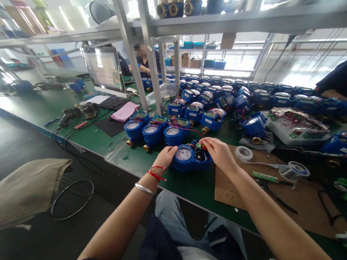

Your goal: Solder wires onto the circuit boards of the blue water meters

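Head view: a blue meter (191, 156) sits at the near edge of the green desk (49, 107), right in front of the person. All places below are told from this meter.

The left hand (165, 156) is pressed against the meter's left side, fingers curled round the edge beside the round dial, so it grips the housing. A red string and a silver bangle circle that wrist.

The right hand (219, 152) lies over the meter's upper right corner, fingertips pinched on small red and green parts with thin wires at the open compartment. It is closed on those parts; what exactly they are is too small to tell.

Just behind and left of the meter stand three more meters (153, 130) in a row, dials up. Further behind, many others fill the desk in rows.

Touching the meter's right side is a cardboard sheet (280, 198), and the right forearm crosses it. On it, right of the meter, lie a tape roll (243, 152), a solder spool (298, 169) and a green-handled tool (264, 176).

Far left of the meter are a monitor (104, 69) and a pink cloth (125, 111). Behind the rows another person sits; a dark sleeve shows far right.
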### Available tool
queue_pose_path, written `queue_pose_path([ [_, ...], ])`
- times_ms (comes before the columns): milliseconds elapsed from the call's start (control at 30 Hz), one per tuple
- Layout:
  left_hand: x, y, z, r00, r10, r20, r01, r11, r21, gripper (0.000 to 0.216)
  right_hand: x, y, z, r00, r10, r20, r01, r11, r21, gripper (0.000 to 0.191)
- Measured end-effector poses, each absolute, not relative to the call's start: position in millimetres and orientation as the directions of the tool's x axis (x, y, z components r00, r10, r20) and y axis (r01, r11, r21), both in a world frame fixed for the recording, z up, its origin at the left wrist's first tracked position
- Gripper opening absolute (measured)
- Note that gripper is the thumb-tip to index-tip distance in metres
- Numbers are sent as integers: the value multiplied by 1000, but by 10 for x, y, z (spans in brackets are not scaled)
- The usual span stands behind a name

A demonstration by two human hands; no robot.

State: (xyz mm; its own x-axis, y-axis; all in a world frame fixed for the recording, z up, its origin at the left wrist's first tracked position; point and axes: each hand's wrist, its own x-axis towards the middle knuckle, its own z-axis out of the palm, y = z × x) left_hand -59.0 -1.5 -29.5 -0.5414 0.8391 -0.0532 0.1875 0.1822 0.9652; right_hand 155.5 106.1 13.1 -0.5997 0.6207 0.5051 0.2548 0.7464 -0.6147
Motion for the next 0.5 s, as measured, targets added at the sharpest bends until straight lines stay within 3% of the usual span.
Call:
queue_pose_path([
  [300,-635,108,-276,-488,859,-155,114,239,964,44,1600,998,110,-566,643,517,273,737,-618,30],
  [500,-626,206,-173,-405,894,-191,44,228,973,35,1588,1068,50,-546,646,532,281,740,-610,31],
])
